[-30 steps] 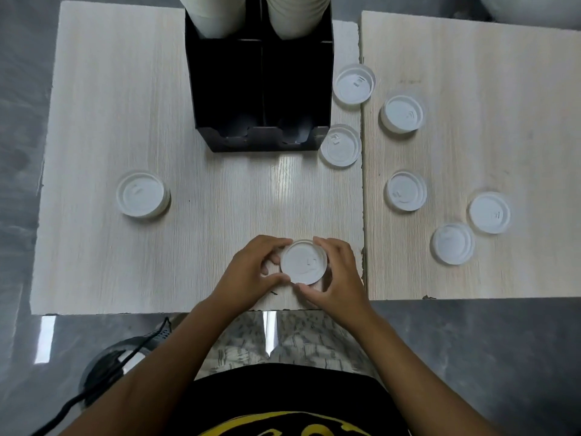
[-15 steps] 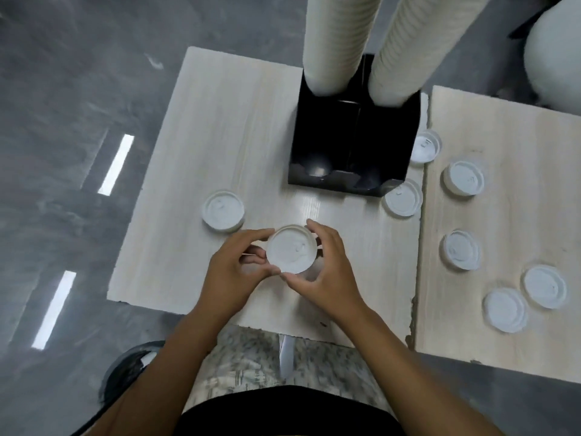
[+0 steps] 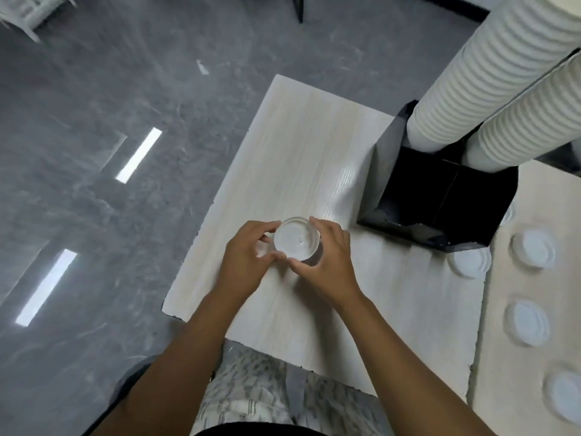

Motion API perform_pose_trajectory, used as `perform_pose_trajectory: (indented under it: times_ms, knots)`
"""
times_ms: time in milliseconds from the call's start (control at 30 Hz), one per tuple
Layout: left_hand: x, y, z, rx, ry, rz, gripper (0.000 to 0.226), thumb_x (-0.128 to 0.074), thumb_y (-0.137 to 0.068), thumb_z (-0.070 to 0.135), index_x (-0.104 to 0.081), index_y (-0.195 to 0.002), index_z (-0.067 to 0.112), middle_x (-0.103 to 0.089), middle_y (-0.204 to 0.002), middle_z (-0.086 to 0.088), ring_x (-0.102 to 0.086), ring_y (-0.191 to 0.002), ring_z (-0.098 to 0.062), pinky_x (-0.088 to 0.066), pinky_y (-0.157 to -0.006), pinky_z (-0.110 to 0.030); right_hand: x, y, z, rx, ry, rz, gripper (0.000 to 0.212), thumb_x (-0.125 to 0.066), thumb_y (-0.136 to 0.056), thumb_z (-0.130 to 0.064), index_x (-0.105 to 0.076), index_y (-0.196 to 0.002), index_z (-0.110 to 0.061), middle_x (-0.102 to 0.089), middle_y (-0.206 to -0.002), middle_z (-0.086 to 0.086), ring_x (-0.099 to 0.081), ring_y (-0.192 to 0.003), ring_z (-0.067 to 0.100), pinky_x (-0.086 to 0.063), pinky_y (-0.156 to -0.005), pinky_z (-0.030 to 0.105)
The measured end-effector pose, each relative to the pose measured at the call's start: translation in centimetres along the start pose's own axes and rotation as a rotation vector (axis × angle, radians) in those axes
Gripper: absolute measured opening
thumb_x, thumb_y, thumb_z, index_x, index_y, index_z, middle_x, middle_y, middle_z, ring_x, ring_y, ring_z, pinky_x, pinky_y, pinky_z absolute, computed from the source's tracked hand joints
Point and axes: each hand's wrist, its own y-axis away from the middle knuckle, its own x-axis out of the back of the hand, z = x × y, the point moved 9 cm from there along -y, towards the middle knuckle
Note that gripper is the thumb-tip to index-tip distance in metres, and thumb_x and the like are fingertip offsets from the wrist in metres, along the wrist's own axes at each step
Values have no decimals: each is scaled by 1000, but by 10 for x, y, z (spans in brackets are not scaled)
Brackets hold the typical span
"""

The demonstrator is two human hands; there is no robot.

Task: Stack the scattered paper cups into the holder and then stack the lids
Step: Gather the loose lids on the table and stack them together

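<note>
Both hands are closing together around a round white plastic lid (image 3: pixel 296 241), which may be a small pile of lids. The left hand (image 3: pixel 248 259) is pinching its rim from nine o'clock and the right hand (image 3: pixel 327 259) from three o'clock, over the pale wood-grain table (image 3: pixel 301 146). I cannot tell if the lid is resting on the table or hanging just above it.

The two tall columns of ribbed white paper cups (image 3: pixel 490 80) are already standing in the black box-shaped holder (image 3: pixel 440 202) at two o'clock, so I judge that the lid stacking is in progress.

Four more loose white lids (image 3: pixel 534 248) are lying at three to four o'clock, beside the holder and below it.

To do this step well, the fingertips (image 3: pixel 278 255) should be keeping light, even pressure on the rim, holding the lid level, and lowering it straight onto the next lid until the rims are seating.
</note>
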Motion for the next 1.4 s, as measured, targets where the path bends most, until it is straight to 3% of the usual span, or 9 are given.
perform_pose_trajectory:
  times_ms: [167, 300, 367, 500, 633, 767, 1000, 1100, 1400]
  knots:
    - [-3, -3, -16, 7, 17, -91, 56, -85, -85, 25, -64, -136, 27, -63, -129, 11, -57, -107, 10, -39, -84, 0, -12, -1, 14, -64, -10, -31, 93, -87, -72, -56, -43, -150, -31, -35, -137, -18, -33, -130, 6, -38, -115, 36]
    - [-1, -6, -13, 11, 21, -125, 61, -85, -85, 28, -59, -140, 30, -59, -137, 10, -57, -110, 3, -40, -83, -1, -9, 0, 13, -88, -36, -40, 97, -90, -73, -51, -37, -152, -35, -36, -141, -18, -34, -133, 4, -35, -110, 23]
    - [4, -7, -7, 0, 1, -119, 66, -86, -84, 29, -56, -143, 34, -57, -140, 11, -57, -113, -3, -40, -86, -6, -3, 6, 11, -112, -75, -44, 102, -90, -74, -50, -31, -155, -37, -35, -143, -21, -37, -133, 3, -33, -106, 13]
    - [11, -3, 20, -57, -5, -102, 68, -88, -81, 28, -55, -140, 38, -56, -140, 12, -54, -124, -11, -45, -96, -20, 25, 22, 9, -104, -102, 40, 91, -89, -77, -43, -39, -152, -36, -40, -143, -18, -46, -128, 4, -42, -102, 12]
    - [-6, 4, 64, -180, 9, -131, 65, -87, -80, 35, -52, -135, 45, -50, -134, 32, -50, -125, -2, -46, -104, -31, 67, 47, 15, -141, -148, 179, 76, -88, -80, -36, -49, -145, -35, -48, -138, -17, -51, -119, 0, -46, -87, 10]
    - [-54, 15, 103, -245, 41, -220, 65, -86, -82, 36, -51, -134, 53, -51, -133, 33, -53, -124, -3, -42, -94, -9, 123, 84, 34, -201, -194, 352, 68, -88, -81, -31, -52, -139, -37, -51, -134, -20, -54, -117, 1, -50, -86, 16]
    - [-165, 32, 164, -308, 55, -359, 63, -87, -82, 31, -58, -136, 44, -55, -131, 32, -56, -121, -6, -45, -93, -15, 230, 155, 106, -338, -262, 594, 62, -86, -82, -25, -55, -134, -38, -56, -132, -23, -57, -118, 3, -53, -88, 22]
    - [-216, 35, 176, -262, 62, -382, 61, -87, -81, 31, -60, -134, 43, -56, -129, 30, -56, -119, -2, -43, -90, -11, 267, 170, 145, -373, -257, 634, 63, -86, -81, -25, -55, -134, -37, -55, -131, -24, -57, -116, 1, -50, -85, 15]
    - [-334, 30, 215, -186, 44, -311, 56, -86, -83, 28, -61, -133, 37, -57, -128, 30, -58, -114, 6, -45, -85, -5, 347, 126, 249, -367, -204, 607, 71, -89, -78, -32, -49, -136, -37, -48, -137, -11, -56, -112, 7, -56, -97, 32]
